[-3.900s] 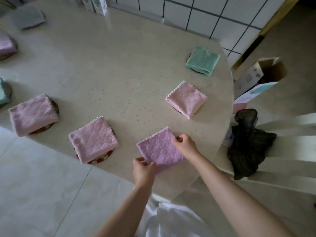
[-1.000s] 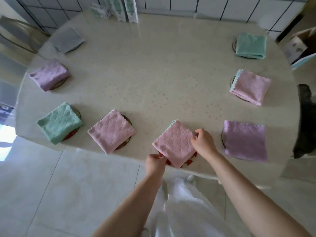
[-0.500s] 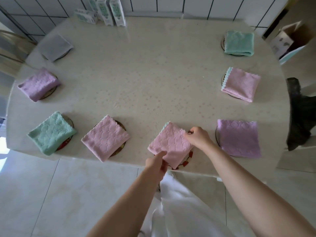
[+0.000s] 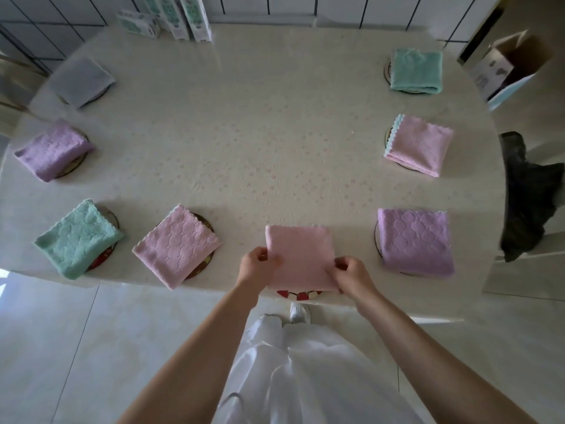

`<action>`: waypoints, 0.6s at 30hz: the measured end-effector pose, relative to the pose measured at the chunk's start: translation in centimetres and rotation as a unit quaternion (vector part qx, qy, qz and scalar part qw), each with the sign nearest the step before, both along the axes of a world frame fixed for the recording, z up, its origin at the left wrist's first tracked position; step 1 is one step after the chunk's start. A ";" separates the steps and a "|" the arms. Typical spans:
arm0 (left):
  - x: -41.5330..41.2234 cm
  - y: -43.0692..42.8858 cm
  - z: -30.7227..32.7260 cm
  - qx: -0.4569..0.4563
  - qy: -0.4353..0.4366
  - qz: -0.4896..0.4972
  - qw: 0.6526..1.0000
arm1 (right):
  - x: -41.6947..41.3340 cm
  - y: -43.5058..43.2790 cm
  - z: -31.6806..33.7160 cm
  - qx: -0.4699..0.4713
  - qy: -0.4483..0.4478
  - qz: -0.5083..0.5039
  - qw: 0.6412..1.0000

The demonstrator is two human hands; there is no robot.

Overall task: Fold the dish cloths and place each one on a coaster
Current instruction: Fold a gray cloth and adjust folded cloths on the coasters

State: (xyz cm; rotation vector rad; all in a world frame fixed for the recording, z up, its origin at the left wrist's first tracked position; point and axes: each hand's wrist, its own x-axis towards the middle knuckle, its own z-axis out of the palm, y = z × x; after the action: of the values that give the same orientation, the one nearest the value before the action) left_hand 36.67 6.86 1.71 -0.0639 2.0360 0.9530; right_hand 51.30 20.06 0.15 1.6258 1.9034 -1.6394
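A folded pink dish cloth (image 4: 301,257) lies square at the table's near edge over a red-patterned coaster (image 4: 298,294), whose rim peeks out below it. My left hand (image 4: 256,264) pinches the cloth's left edge and my right hand (image 4: 351,275) pinches its lower right corner. Other folded cloths sit on coasters around the table: purple (image 4: 415,241), pink (image 4: 419,145), green (image 4: 416,70), pink (image 4: 176,244), green (image 4: 78,238), purple (image 4: 53,149) and grey (image 4: 81,81).
The oval cream table (image 4: 260,133) has several cartons (image 4: 183,15) at its far edge by the tiled wall. An open cardboard box (image 4: 507,65) and a dark garment (image 4: 526,197) over a chair stand to the right. Tiled floor lies below.
The pink cloth has been turned from a diamond angle to square with the table edge. My left hand moved to its left edge and my right hand to its lower right corner.
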 end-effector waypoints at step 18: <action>-0.3 -3.4 -1.0 -0.092 0.113 -0.076 0.986 | 0.9 -1.0 -0.1 0.140 -0.057 0.083 0.985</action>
State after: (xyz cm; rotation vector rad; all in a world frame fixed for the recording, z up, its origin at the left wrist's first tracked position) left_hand 36.33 3.46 0.66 0.1038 2.2981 0.7004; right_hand 52.20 19.04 0.02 1.5631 2.2201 -1.2336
